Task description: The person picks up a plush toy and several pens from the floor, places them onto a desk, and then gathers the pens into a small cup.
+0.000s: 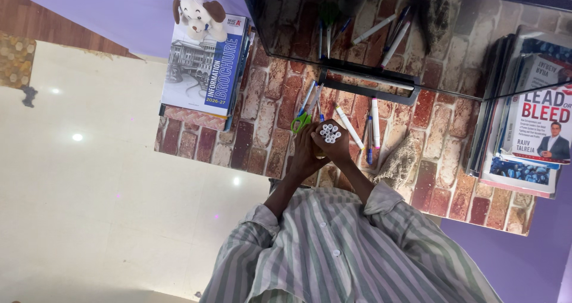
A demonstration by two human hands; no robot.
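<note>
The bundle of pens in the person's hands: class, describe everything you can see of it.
The bundle of pens is a tight cluster of slim white barrels seen end-on, their round ends facing the camera. It looks like plastic. Both hands wrap it: the left hand and the right hand close around its sides, fingers hiding the barrels' length. It is held above the brick-patterned table, near green-handled scissors and loose pens.

Bright even indoor light, small glare spots on glossy pale floor (77,160) — soft shadows, slight blur throughout
</note>
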